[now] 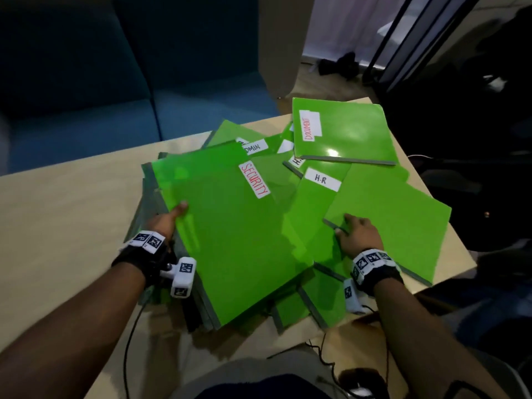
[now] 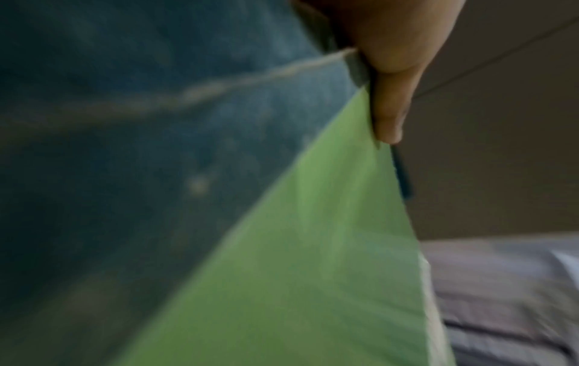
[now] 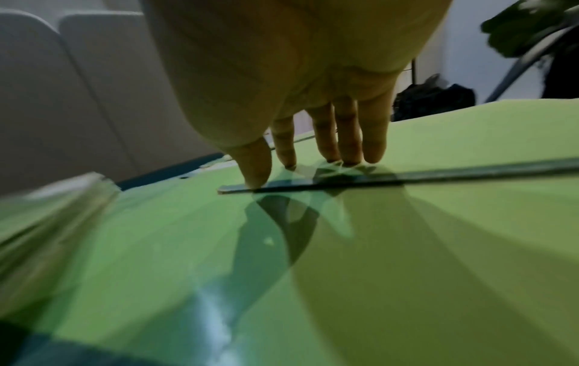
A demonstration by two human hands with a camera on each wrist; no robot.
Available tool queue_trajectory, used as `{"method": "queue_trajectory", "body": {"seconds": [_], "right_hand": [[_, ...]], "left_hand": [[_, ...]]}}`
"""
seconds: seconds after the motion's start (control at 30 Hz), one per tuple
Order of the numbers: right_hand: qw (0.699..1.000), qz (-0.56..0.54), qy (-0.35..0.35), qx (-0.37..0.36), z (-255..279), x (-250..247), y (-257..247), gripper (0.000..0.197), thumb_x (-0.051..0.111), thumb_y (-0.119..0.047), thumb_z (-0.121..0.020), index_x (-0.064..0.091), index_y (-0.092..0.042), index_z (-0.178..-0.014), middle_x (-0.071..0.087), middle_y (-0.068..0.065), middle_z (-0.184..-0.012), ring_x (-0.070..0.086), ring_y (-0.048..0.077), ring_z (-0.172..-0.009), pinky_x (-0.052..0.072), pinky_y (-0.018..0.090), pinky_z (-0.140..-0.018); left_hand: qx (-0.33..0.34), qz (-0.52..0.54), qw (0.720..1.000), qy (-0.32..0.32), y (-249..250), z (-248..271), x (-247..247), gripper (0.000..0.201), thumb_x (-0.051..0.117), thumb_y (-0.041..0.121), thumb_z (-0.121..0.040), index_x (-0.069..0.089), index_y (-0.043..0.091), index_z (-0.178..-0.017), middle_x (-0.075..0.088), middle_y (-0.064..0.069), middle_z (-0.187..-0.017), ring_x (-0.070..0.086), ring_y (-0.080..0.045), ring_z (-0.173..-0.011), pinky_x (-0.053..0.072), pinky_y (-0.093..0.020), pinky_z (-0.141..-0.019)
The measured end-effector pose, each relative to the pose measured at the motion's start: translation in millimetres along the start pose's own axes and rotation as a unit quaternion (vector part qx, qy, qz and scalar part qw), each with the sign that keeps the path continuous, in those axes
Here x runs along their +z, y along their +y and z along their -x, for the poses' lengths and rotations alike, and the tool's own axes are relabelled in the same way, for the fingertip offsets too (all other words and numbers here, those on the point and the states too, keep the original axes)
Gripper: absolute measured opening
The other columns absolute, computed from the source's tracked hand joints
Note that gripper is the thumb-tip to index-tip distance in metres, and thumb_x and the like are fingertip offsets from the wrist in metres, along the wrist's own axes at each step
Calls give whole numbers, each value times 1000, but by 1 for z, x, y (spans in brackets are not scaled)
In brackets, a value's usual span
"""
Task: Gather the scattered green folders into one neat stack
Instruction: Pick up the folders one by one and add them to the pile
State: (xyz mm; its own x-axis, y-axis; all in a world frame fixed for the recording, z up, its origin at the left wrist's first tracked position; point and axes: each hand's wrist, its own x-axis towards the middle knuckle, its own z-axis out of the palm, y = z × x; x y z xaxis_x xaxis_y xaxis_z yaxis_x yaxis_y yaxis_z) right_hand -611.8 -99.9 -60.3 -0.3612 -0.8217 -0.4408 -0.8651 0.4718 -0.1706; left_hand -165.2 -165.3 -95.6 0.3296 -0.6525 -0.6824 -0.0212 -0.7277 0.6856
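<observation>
Several green folders with grey spines lie overlapped on the wooden table [image 1: 57,226]. The SECURITY folder [image 1: 230,234] is on top at the left, tilted up. My left hand [image 1: 169,220] grips its left edge, thumb [image 2: 388,111] on top of the green cover [image 2: 313,247] and fingers hidden beneath. My right hand [image 1: 357,234] rests on a plain green folder [image 1: 403,214] at the right. Its straight fingers [image 3: 347,133] touch the cover by the grey spine [image 3: 470,170]. The H-R folder [image 1: 322,180], ADMIN folder [image 1: 256,146] and DOCUMENT folder [image 1: 345,131] lie further back.
More folders sit under the SECURITY folder, with grey spines [image 1: 149,197] showing at the left. A blue sofa [image 1: 86,110] stands behind the table. Black cables [image 1: 325,355] trail over the near edge. The plain folder overhangs the table's right edge [image 1: 460,254].
</observation>
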Motion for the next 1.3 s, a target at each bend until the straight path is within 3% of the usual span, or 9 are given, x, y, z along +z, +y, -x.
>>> {"method": "queue_trajectory", "body": {"seconds": [0.23, 0.33, 0.4, 0.57, 0.67, 0.87, 0.97, 1.17, 1.3], "right_hand": [[984, -152, -21, -94, -34, -39, 8, 38, 60, -7, -92, 62, -15, -128, 58, 12, -134, 56, 31, -120, 43, 23, -89], [992, -89, 92, 20, -66, -56, 42, 62, 70, -19, -86, 44, -10, -142, 39, 20, -147, 38, 38, -134, 34, 41, -110], [996, -17, 47, 73, -76, -51, 58, 86, 74, -37, -81, 28, -11, -149, 26, 18, -155, 26, 37, -142, 27, 49, -115], [995, 83, -25, -43, -83, -38, 53, 115, 83, -53, -64, 17, -24, -153, 20, 6, -159, 24, 31, -145, 15, 57, -115], [990, 107, -32, -88, -88, -37, 41, 124, 88, -48, -56, 15, -24, -153, 30, 8, -154, 32, 33, -140, 22, 54, -116], [997, 44, -14, -65, -103, -50, 29, 97, 74, -54, -75, 24, -21, -151, 40, 13, -148, 42, 35, -133, 38, 50, -106], [993, -112, -38, -2, -99, -54, 25, 79, 70, -43, -84, 33, -15, -148, 55, 19, -137, 64, 34, -103, 52, 45, -90], [977, -192, 64, -68, -95, -112, 22, 56, 66, -55, -75, 62, -17, -117, 72, 13, -100, 70, 30, -79, 57, 53, -80], [925, -349, 127, -85, -94, -163, 25, 54, 68, -64, -73, 66, -21, -105, 73, 6, -85, 71, 24, -69, 59, 49, -71]], "left_hand": [[-31, 0, 999, 35, -15, -7, -1, 103, 82, 76, -27, 70, 17, -110, 73, -10, -104, 69, -33, -93, 52, -51, -91], [-39, -13, 999, 9, -17, -19, -6, 82, 82, 71, -47, 70, 16, -108, 73, -11, -102, 69, -31, -91, 51, -47, -92], [-48, -21, 999, 0, -22, -30, -12, 89, 83, 73, -42, 70, 18, -110, 73, -12, -106, 70, -34, -94, 50, -51, -93], [-63, -35, 997, 29, -16, 3, -9, 100, 76, 81, -34, 70, 12, -106, 72, -15, -100, 69, -37, -91, 51, -48, -90], [-41, -31, 998, 22, -6, 25, -1, 78, 78, 72, -52, 72, 11, -100, 72, -18, -106, 68, -34, -95, 49, -51, -96], [-38, -35, 998, 41, -15, 13, -6, 126, 71, 88, -21, 66, 7, -118, 68, -18, -114, 66, -37, -99, 48, -52, -97], [-39, -21, 998, 51, -16, 16, -4, 135, 73, 86, -15, 63, 5, -123, 66, -19, -122, 65, -36, -104, 48, -51, -98], [-24, 15, 999, 29, 6, 48, 5, 76, 81, 56, -60, 67, 6, -115, 69, -16, -111, 67, -30, -99, 50, -42, -95], [-19, 23, 999, 25, 2, 40, 3, 87, 83, 62, -50, 68, 9, -117, 70, -17, -113, 68, -31, -99, 50, -48, -97]]}}
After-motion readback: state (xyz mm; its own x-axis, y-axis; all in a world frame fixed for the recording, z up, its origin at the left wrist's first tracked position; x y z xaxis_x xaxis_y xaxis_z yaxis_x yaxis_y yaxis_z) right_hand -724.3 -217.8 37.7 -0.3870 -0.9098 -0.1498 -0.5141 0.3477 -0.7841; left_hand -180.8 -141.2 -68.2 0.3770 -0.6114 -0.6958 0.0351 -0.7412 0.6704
